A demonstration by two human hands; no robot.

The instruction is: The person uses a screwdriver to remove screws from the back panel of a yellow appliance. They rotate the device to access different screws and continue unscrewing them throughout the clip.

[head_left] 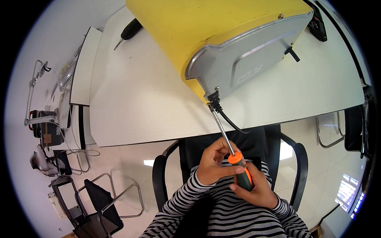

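A long-shafted screwdriver point(222, 130) with a dark green and orange handle runs from my hands up to the yellow machine point(170, 23). Its tip meets the near lower corner of the machine's grey metal panel point(226, 63), just beside a black plug point(214, 97); the exact contact point is too small to make out. My left hand point(214, 164) is closed at the top of the handle, thumb on the grip and fingers behind the shaft. Lower down, my right hand point(258, 188) wraps the handle.
The machine rests on a white table point(131, 91); a black power cord point(232, 123) droops past its edge. A black-handled tool point(130, 29) lies far left, a black object point(316, 25) far right. A chair armrest point(160, 180) flanks me; another chair point(104, 198) stands left.
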